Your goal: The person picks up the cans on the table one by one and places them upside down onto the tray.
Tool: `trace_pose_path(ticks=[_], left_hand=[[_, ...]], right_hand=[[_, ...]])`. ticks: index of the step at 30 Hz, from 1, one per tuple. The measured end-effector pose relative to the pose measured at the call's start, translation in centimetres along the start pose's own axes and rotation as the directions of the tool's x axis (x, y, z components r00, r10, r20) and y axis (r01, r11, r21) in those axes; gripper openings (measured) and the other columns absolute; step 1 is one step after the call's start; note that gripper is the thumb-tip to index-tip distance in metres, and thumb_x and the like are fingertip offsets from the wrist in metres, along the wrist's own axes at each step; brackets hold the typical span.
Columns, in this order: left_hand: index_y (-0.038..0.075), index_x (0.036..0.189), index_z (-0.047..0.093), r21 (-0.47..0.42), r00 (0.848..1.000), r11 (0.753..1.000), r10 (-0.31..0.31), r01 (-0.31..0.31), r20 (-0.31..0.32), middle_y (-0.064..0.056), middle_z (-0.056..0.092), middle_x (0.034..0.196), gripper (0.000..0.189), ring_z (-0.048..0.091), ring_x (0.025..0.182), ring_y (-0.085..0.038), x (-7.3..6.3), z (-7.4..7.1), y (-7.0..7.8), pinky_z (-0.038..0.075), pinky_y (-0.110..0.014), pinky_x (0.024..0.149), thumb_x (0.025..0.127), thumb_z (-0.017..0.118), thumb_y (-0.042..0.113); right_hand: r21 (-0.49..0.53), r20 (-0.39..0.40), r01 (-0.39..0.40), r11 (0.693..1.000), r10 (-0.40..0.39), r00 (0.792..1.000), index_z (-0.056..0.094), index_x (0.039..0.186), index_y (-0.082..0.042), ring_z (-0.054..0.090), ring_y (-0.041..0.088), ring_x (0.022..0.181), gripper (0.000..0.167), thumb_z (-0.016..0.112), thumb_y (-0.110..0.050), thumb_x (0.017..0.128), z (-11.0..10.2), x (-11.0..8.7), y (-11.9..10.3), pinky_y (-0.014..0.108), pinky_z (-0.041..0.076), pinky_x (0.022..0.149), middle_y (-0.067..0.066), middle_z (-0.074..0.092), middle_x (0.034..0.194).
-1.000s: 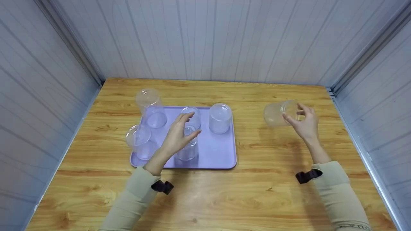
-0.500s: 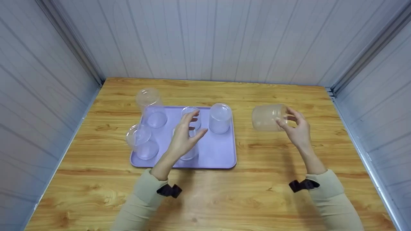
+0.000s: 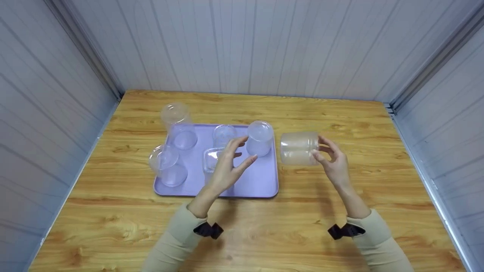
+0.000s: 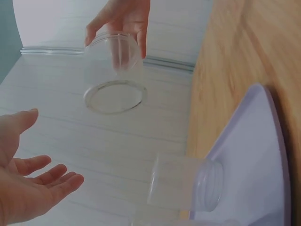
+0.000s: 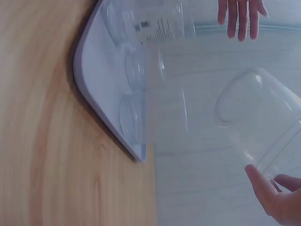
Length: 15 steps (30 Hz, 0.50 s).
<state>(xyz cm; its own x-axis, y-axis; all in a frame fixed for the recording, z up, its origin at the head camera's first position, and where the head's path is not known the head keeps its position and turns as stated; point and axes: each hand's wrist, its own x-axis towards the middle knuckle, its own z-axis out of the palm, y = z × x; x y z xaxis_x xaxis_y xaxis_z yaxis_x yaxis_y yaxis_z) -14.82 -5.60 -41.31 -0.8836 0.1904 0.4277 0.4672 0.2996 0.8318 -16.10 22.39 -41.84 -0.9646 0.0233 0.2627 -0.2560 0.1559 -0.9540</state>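
Observation:
My right hand (image 3: pixel 334 164) grips a clear plastic jar (image 3: pixel 298 148) by its ridged end, thumb on the near side and fingers on the far side. Tilted onto its side in the air, the jar has its plain end pointing left toward the lilac tray (image 3: pixel 257 183). Over the tray my left hand (image 3: pixel 228 166) is held up with fingers spread and thumb apart, holding nothing. Beneath that hand, a squarish clear jar (image 3: pixel 210 160) is partly covered. A round clear jar (image 3: pixel 261 138) stands at the tray's back right corner, close to the left fingertips.
More clear jars stand on the tray: one at back middle (image 3: pixel 224 135), one at back left (image 3: pixel 178 124) and one at front left (image 3: pixel 166 166). Printed text (image 5: pixel 162 30) shows on one in the right wrist view. Pale panel walls (image 3: pixel 245 49) enclose the wooden table (image 3: pixel 264 234).
My right hand has carried its jar left and nearer to me, up beside the tray, turning it level. My left hand has drifted right across the tray, fingers still spread.

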Motion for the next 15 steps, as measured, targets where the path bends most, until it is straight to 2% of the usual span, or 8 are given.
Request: trace_pose_path(ticks=[4,7,11,15], left_hand=[[0.004,0.129,0.042,-0.042,1.000,0.999,-0.015,0.015,0.016,-0.010,0.045,0.122,0.052,0.042,0.111,-0.019,-0.3,0.9,-0.3,0.042,-0.031,0.087,0.084,0.061,0.025],[0.005,0.132,0.038,-0.062,0.999,0.998,-0.023,0.025,0.037,-0.010,0.042,0.125,0.055,0.040,0.114,-0.019,-0.7,1.5,-0.6,0.041,-0.033,0.089,0.086,0.059,0.024],[0.007,0.136,0.032,-0.085,0.998,0.996,-0.026,0.031,0.058,-0.012,0.038,0.130,0.060,0.038,0.116,-0.020,-1.0,2.2,-0.8,0.040,-0.035,0.090,0.086,0.058,0.026],[0.009,0.139,0.028,-0.111,0.997,0.993,-0.032,0.040,0.072,-0.013,0.034,0.134,0.065,0.037,0.117,-0.024,-1.0,2.7,-0.9,0.039,-0.041,0.089,0.084,0.060,0.025]], right_hand=[[0.090,0.031,0.008,0.996,-0.011,0.999,0.041,0.125,0.012,0.051,0.019,0.098,0.046,0.055,0.001,0.083,1.0,-0.6,0.4,0.020,0.046,0.075,0.014,0.047,0.112],[0.153,0.046,-0.036,0.988,0.029,0.999,0.038,0.126,0.013,0.052,0.019,0.096,0.047,0.052,-0.002,0.083,1.7,-1.2,0.5,0.023,0.047,0.076,0.015,0.049,0.110],[0.179,0.053,-0.103,0.978,0.095,0.994,0.038,0.127,0.011,0.054,0.016,0.092,0.049,0.050,-0.006,0.083,2.7,-2.0,0.5,0.026,0.047,0.078,0.014,0.051,0.106],[0.197,0.066,-0.112,0.974,0.101,0.993,0.038,0.128,0.010,0.054,0.017,0.093,0.050,0.048,-0.008,0.083,3.6,-2.5,0.7,0.029,0.047,0.079,0.014,0.051,0.107]])
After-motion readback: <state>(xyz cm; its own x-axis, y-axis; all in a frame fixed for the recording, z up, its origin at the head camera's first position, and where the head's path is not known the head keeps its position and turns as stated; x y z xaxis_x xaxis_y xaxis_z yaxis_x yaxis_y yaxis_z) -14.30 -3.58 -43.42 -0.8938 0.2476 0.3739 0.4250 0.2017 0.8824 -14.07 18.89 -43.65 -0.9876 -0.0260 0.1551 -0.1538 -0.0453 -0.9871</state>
